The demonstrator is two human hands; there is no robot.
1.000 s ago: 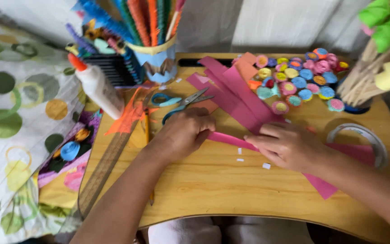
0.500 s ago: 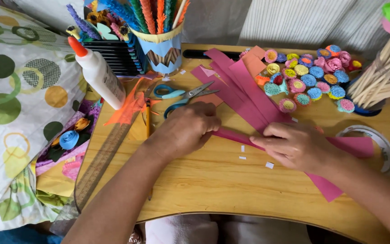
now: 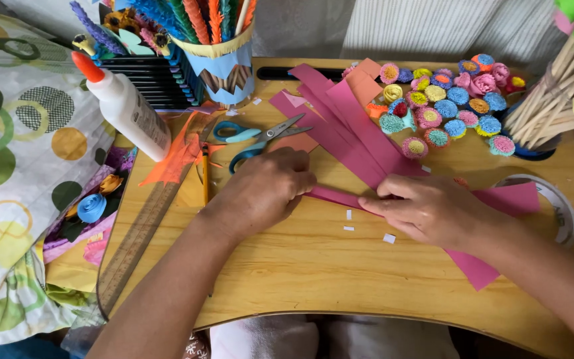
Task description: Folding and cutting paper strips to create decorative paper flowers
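One paper cup [image 3: 226, 63] holds colourful paper stems. On the worktop [image 3: 313, 266], both hands' grips pinch a pink paper strip [image 3: 337, 197]: left hand [image 3: 267, 189] and right hand [image 3: 426, 209].

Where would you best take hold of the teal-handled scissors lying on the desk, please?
Probably by the teal handle loops, coming from above on the left. The scissors lie flat and slightly open, blades pointing right toward the pink paper strips, with the left hand just below them.
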